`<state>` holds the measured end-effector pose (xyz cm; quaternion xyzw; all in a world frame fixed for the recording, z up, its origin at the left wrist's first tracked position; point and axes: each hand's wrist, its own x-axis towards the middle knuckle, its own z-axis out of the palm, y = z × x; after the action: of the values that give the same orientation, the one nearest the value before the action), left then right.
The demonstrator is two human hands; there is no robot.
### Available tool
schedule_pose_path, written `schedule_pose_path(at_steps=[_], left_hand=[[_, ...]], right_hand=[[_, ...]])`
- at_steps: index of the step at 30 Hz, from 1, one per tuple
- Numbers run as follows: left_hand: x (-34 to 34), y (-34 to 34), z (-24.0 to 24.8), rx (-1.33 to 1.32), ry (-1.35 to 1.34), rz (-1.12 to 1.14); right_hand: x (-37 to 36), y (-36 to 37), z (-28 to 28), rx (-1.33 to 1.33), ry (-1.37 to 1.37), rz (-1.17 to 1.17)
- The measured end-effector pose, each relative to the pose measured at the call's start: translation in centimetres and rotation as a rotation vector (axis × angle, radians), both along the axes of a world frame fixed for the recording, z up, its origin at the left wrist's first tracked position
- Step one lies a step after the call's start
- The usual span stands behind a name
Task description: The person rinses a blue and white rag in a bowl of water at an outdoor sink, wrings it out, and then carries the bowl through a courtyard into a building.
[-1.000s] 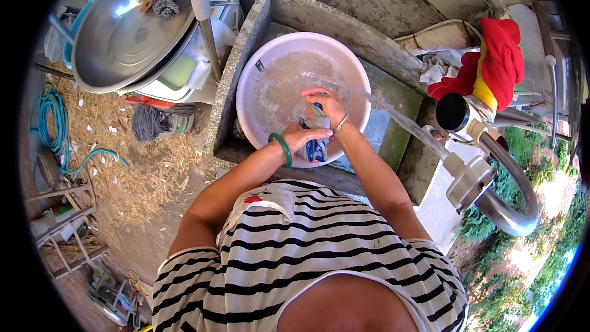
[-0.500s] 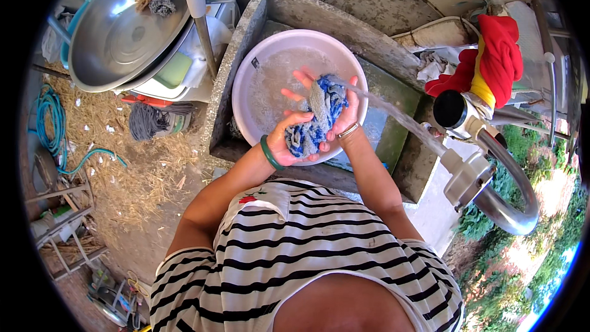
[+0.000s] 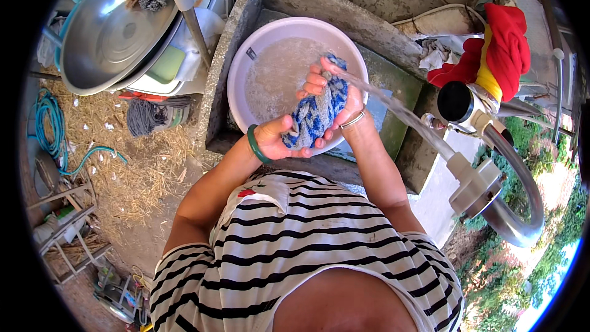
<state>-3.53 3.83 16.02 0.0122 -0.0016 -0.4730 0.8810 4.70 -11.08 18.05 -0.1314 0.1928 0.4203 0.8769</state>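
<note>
A wet, crumpled blue and grey cloth (image 3: 315, 117) is held over a pink plastic basin (image 3: 236, 74) of cloudy water. My right hand (image 3: 354, 103), with a light bracelet at the wrist, wraps round the cloth's upper end, fingers curled over it. Beneath the lower end lies my left hand (image 3: 271, 138), its thumb raised and its other fingers partly hidden under the cloth. On the left wrist is a green bangle (image 3: 255, 144). A stream of water (image 3: 402, 110) from the tap (image 3: 476, 185) at right strikes the top of the cloth beside my right fingers.
Around the basin stands a rough concrete sink (image 3: 222, 74). A large metal bowl (image 3: 114, 40) and a metal pole (image 3: 195, 31) are at the upper left. Red cloth (image 3: 509, 49) hangs at the right near the tap. A blue hose (image 3: 49, 117) lies coiled far left.
My right fingers, spread before, have curled over the cloth's upper end. My left fingers have come off the cloth's top, and the left thumb now stands up. The basin appears slightly higher in view.
</note>
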Motion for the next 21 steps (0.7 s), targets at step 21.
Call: schedule_pose_path(at_steps=[21], left_hand=[[-2.7, -4.1, -9.1, 1.688, -0.228, 0.184]], right_hand=[[-2.7, 3.1, -10.8, -1.140, -0.345, 0.023]])
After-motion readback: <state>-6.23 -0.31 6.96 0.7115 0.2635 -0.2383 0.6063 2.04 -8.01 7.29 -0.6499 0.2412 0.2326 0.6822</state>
